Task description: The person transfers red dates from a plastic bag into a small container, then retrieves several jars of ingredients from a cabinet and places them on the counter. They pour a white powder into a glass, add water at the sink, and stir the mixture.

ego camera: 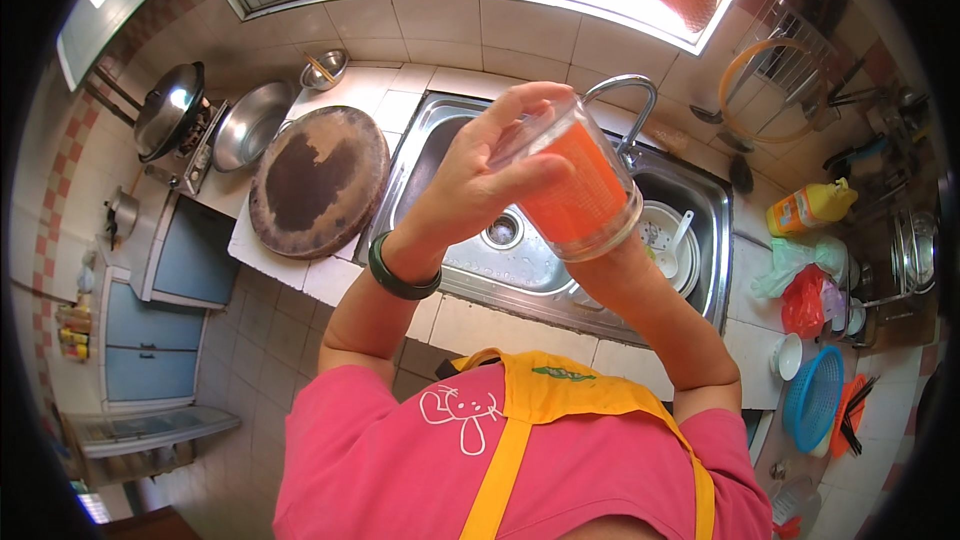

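Observation:
My left hand [487, 150] grips a clear jar [577, 184] with an orange label that bears writing. Its thumb lies across the near side, and the fingers curl around the upper end. Tilted, the jar is held in the air above the steel double sink [480, 270]. My right forearm [652, 307] reaches up behind the jar's lower end, which hides the right hand, so its grip cannot be made out. A dark green bangle [405, 274] circles my left wrist. White plates [694, 262] and a white spoon [679, 236] lie in the sink's right basin.
Left of the sink lies a round chopping board [322, 180], near a steel basin [251, 127] and a lidded wok [171, 112]. A curved faucet [637, 109] rises behind the sink. On the right are a yellow bottle [806, 208], plastic bags [802, 300] and a blue basket [814, 397].

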`<state>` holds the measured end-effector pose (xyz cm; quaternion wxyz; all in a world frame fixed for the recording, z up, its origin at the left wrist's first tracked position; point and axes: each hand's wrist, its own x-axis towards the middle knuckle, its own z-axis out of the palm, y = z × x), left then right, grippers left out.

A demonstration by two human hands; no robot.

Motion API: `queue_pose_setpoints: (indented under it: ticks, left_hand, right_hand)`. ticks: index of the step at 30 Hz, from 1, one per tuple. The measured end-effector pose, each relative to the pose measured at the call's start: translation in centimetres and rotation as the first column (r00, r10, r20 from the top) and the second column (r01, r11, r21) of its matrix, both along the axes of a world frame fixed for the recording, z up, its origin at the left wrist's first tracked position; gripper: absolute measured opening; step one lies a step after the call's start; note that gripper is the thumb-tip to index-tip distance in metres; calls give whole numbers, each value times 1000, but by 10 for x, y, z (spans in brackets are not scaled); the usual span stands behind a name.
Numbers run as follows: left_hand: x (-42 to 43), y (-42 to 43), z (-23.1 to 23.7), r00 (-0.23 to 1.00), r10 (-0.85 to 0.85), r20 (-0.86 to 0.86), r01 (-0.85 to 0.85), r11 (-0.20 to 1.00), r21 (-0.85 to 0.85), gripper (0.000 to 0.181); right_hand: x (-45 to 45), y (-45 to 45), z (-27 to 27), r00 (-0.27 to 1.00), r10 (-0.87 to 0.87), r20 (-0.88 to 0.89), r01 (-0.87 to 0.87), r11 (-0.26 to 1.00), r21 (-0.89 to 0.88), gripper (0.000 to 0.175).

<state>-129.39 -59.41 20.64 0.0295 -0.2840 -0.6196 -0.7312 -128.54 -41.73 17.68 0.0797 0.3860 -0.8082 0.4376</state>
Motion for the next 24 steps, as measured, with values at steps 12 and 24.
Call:
queue_pose_setpoints:
  ticks: [12, 24]
  left_hand:
    - [11, -4, 5, 963, 119, -243, -163, 972, -171, 72]
    - [-2, -2, -10, 963, -182, -197, 182, 983, -18, 93]
  right_hand:
    - [7, -6, 13, 986, -55, -154, 79, 986, 149, 44]
    - [20, 25, -2, 681, 558, 474, -307, 805, -507, 46]
